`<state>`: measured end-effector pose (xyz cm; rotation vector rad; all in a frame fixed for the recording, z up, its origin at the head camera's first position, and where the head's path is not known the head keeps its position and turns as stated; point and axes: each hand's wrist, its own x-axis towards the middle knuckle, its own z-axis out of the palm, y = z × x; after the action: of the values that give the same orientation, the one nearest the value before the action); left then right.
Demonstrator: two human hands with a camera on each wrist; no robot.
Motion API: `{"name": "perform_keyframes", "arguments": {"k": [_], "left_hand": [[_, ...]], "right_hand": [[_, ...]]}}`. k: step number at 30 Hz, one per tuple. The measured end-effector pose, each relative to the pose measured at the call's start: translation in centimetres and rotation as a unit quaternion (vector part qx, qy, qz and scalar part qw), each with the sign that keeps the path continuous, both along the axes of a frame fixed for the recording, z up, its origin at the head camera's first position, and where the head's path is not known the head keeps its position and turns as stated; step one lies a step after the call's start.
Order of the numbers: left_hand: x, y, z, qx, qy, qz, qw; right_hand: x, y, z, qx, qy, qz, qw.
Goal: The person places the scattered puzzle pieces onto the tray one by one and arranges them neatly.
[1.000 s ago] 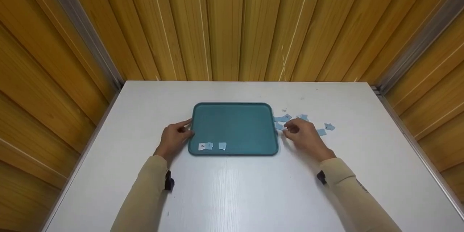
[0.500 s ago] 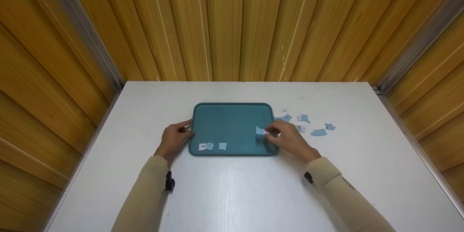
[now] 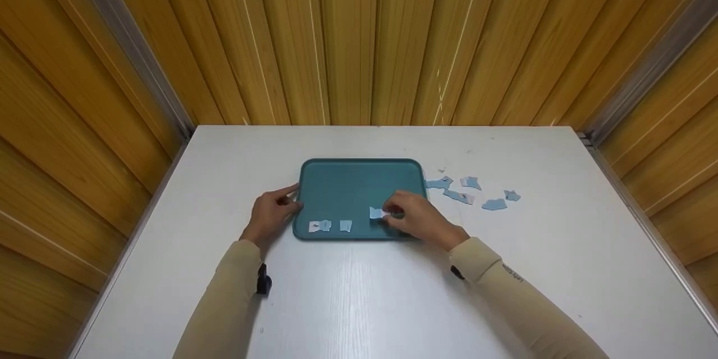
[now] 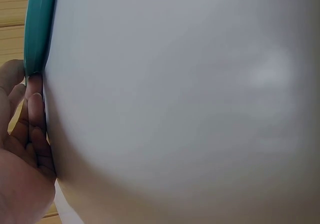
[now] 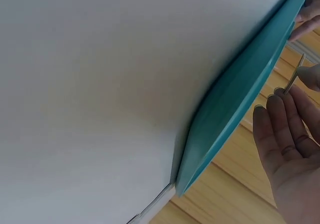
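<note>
A teal tray lies on the white table. My left hand grips its left edge, thumb at the rim; the left wrist view shows the fingers against the tray's edge. Above the tray's right part, my right hand pinches a torn light-blue and white paper piece between thumb and fingertips. Seen edge-on in the right wrist view, that piece is a thin strip above the tray. Along the tray's front left lie two touching paper pieces and, apart from them, a single blue piece.
Several torn blue paper pieces lie right of the tray, among them one at its edge, one behind and one farther right. Wood-patterned walls stand behind and beside the table.
From among the scraps at the right, my right hand has brought a paper piece leftward over the tray. My left hand stays at the tray's left edge.
</note>
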<state>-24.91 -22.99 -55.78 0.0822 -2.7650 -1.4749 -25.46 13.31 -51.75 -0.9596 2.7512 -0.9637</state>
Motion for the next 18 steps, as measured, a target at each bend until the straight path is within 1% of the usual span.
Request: {"name": "perform_keyframes", "arguments": {"k": [8,12,15,18], "left_hand": [[0.2,0.1,0.0,0.01,-0.004,0.002,0.9999],[0.1,0.0,-0.1,0.01,-0.006,0.001,0.9999],[0.2,0.0,-0.1,0.012,-0.003,0.001,0.9999],[0.2,0.0,0.0,0.013,-0.001,-0.001,0.9999]], "right_hand": [[0.3,-1.5,-0.9,0.02,-0.017,0.019,0.9995],[0.5,-1.8,-1.2,0.023,-0.008,0.031,0.9992],[0.5,-1.9,-1.3,0.021,0.001,0.035,0.9991],[0.6,-2.1,-1.4,0.022,0.001,0.036,0.9991]]}}
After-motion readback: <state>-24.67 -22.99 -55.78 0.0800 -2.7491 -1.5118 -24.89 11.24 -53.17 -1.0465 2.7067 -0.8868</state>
